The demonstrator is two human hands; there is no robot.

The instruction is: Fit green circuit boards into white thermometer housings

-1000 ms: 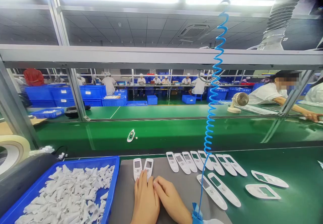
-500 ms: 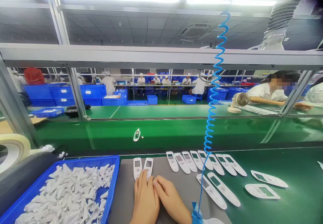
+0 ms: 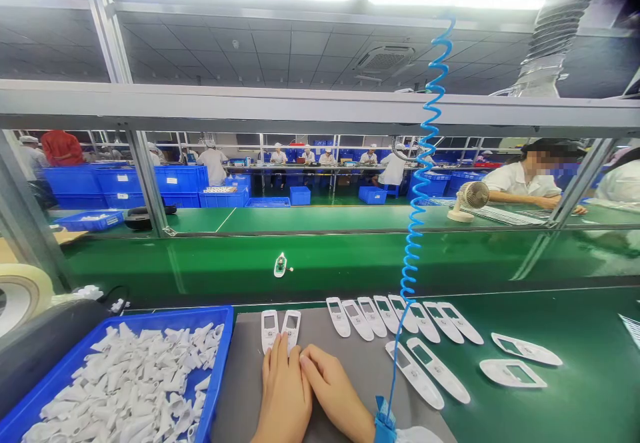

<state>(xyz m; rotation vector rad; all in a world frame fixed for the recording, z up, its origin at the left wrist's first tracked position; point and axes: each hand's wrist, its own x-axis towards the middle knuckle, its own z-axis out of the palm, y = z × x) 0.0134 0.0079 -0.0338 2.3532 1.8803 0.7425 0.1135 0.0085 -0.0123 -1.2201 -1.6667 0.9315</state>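
My left hand lies flat, fingers stretched forward over the lower ends of two white plastic device shells. The left shell and the right shell stand side by side, each with a rectangular window; their lower parts are hidden. My right hand rests against the left hand's side, thumb and forefinger showing and the other fingers partly hidden. I see nothing held in it. A blue wrist strap is on my right wrist. Beneath both hands is a grey mat.
A blue tray of small white plastic parts sits at left. Several white shells lie to the right. A coiled blue cord hangs down to my wrist. On the green conveyor belt lies a shell with a circuit board.
The shell with the circuit board has moved a little to the right along the belt. My hands stay in the same pose; the view has shifted slightly.
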